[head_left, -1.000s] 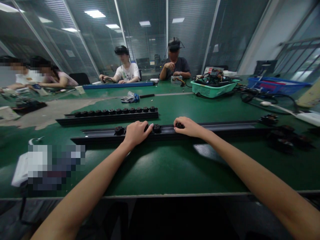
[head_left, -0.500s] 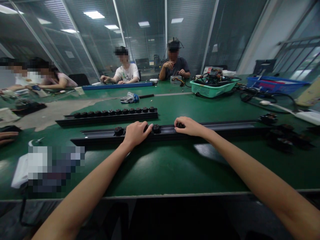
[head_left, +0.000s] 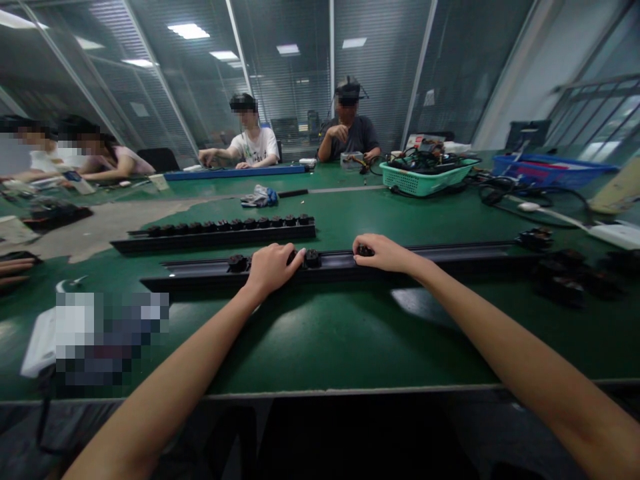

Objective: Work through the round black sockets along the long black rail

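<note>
**Two hands on a long black rail**

A long black rail (head_left: 450,257) lies across the green table (head_left: 325,333) in front of the person, parallel to the near edge and a little beyond the middle of the table. It is narrow and dark, with an open channel along its top. A few small black socket pieces sit in this channel: one (head_left: 238,262) left of the hands and one (head_left: 313,257) between them.

The left hand (head_left: 270,267) rests on the rail with its fingers curled over the channel. The right hand (head_left: 383,253) is a short way to the right, well apart from the left, and its bent fingertips lie on another socket piece (head_left: 364,251). Both thumbs are hidden behind the fingers, so I cannot tell whether either hand really grips or only presses.

What the left fingers cover is also not visible. The right end of the rail fades into a dark group of loose black parts (head_left: 565,287), and their shapes are hard to make out.

Behind the rail lies a second rail (head_left: 215,233), with a full row of socket pieces on it. At the left edge of the view, a co-worker's fingers (head_left: 13,267) are cut off.
</note>
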Available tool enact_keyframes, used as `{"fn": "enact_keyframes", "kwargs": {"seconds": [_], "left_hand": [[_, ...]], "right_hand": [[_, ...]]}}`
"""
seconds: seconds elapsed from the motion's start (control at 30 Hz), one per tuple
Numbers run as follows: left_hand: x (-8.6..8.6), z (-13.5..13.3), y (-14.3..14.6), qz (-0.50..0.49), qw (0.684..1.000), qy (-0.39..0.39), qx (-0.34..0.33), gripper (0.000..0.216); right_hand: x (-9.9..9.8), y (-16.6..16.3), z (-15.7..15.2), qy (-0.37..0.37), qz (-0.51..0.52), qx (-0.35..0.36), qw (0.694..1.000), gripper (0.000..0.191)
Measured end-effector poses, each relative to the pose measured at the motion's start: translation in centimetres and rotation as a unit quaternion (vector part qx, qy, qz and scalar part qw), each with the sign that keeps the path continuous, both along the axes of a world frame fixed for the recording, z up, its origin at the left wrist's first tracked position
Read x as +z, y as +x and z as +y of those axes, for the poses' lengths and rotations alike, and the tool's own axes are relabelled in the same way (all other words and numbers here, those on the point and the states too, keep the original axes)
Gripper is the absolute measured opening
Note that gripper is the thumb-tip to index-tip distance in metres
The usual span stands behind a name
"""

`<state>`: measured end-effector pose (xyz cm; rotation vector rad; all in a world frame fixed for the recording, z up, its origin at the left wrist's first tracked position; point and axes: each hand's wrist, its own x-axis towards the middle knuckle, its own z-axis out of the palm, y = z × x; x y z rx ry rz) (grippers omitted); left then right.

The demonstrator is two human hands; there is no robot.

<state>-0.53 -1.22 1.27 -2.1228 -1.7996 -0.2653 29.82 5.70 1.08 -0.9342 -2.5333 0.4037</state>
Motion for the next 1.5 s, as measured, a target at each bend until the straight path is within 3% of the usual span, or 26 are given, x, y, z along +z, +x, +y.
{"fn": "enact_keyframes", "kwargs": {"seconds": [0.97, 1.5], "left_hand": [[0.1, 0.0, 0.1, 0.003, 1.000, -0.002, 0.005, 0.067], [0.0, -0.1, 0.1, 0.005, 1.000, 0.002, -0.001, 0.068]], "right_hand": [[0.5, 1.0, 0.1, -0.007, -0.010, -0.012, 1.000, 0.009], [1.4, 2.2, 0.2, -0.048, -0.033, -0.022, 0.998, 0.012]]}}
